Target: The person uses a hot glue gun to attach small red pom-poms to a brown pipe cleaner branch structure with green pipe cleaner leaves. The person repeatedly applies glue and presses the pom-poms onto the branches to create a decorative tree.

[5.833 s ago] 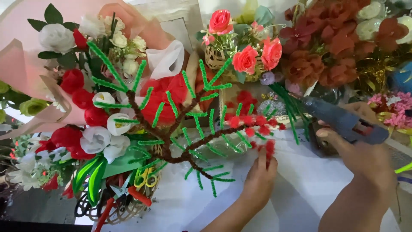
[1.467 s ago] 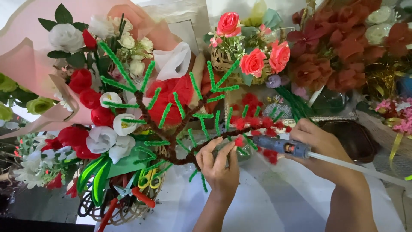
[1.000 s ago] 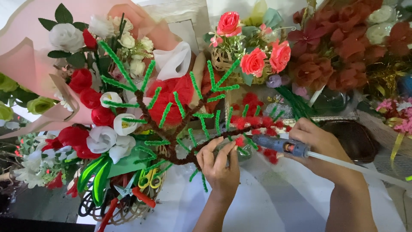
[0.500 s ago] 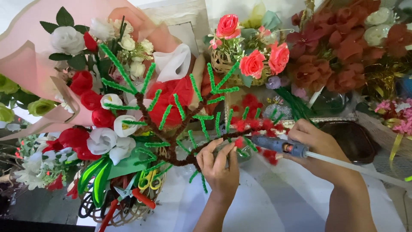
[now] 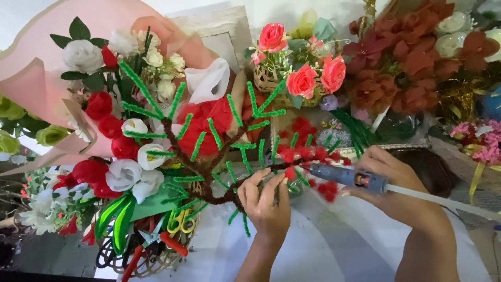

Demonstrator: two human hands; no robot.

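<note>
Gluing, by the look of it, small red tufts (image 5: 300, 154) onto a brown fuzzy-wire branch (image 5: 209, 172) set with green fuzzy leaves. Left hand (image 5: 266, 201) curled shut round the lower fork of that branch, fingers (image 5: 257, 187) bent over the stem and thumb tucked beneath, pinning it just above the white tabletop (image 5: 323, 245). Right hand (image 5: 389, 177) clenched about a blue glue gun (image 5: 347, 176), held level, nozzle aimed toward the left hand and stopping just beside its fingertips, at or very near the twig with the red tufts; actual contact between nozzle and twig too small to tell. Pale glue stick (image 5: 443, 198) jutting from the rear of the gun, past the right wrist. Probably mid-way through the dressing: red clustered only on the twig nearest the right hand, bare brown and green on the arms reaching up and away beyond the left hand. Calling next, as a judgement, for a steady left grip and a light squeeze on the gun, with fingertips kept off the hot tip and fresh glue. Beyond the left hand, a pink-wrapped bouquet (image 5: 47, 89) of red and white blooms; close beside the left wrist, a woven basket (image 5: 156, 261) with scissors and pliers in it. Past both hands, a small basket of pink roses (image 5: 302, 78), with dark red flowers (image 5: 407, 68) beyond the right hand.
</note>
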